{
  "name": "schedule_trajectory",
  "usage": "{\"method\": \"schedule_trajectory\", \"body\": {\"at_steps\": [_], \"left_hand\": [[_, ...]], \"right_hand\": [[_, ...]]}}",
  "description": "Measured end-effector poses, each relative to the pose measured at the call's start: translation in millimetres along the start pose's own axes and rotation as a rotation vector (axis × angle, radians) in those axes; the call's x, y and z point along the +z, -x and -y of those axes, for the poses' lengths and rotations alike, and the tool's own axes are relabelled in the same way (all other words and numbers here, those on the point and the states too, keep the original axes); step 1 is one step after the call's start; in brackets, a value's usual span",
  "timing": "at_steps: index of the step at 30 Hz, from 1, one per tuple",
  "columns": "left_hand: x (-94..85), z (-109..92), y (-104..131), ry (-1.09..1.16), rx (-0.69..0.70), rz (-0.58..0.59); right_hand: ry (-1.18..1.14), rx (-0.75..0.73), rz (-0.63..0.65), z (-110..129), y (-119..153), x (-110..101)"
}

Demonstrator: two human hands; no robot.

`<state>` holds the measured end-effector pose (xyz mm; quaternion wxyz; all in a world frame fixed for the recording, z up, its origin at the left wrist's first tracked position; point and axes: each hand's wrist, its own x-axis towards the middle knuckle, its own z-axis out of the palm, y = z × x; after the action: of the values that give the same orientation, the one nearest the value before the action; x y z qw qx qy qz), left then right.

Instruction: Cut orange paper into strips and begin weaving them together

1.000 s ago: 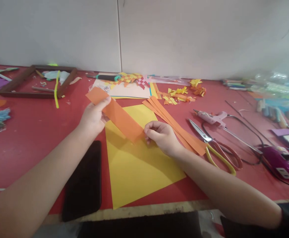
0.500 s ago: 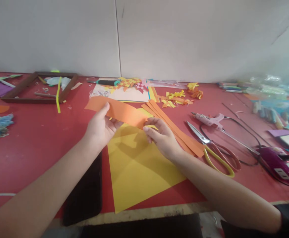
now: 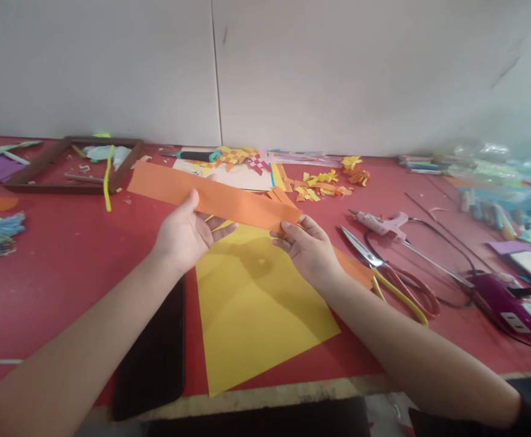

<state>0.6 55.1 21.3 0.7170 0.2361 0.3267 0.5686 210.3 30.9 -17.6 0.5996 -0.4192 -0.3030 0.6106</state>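
Both hands hold one wide orange paper strip in the air, tilted down to the right. My left hand grips it near its middle, thumb on top and fingers underneath. At the strip's right end, my right hand pinches it between thumb and fingers. Under the hands lies a yellow paper sheet, shadowed in its upper part. More orange strips lie to the right, partly hidden by my right hand and forearm. A black tablet-like slab rests below my left forearm.
Scissors and a pink glue gun with its cord lie to the right, near a purple power block. Paper scraps and a dark-handled tool lie at the back. A brown frame stands at the back left.
The orange strip now looks longer and flatter, its left end further left and its right end further right. My right hand has moved right, covering more of the loose strips.
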Motion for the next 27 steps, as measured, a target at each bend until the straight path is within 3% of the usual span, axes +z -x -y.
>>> {"method": "schedule_trajectory", "body": {"at_steps": [5,13,22,27], "left_hand": [[-8.6,3,-8,-0.082,0.021,-0.067],[-7.0,4,-9,-0.105,0.039,-0.11],[-12.6,-5,-13,-0.136,0.107,-0.119],[-16.7,-9,-14,-0.32,0.024,-0.15]], "right_hand": [[0.036,-0.065,-0.069,1,-2,0],[0.073,-0.06,-0.077,-1,0,0],[0.183,-0.011,-0.01,2,0,0],[0.309,0.066,0.072,10,2,-3]]}}
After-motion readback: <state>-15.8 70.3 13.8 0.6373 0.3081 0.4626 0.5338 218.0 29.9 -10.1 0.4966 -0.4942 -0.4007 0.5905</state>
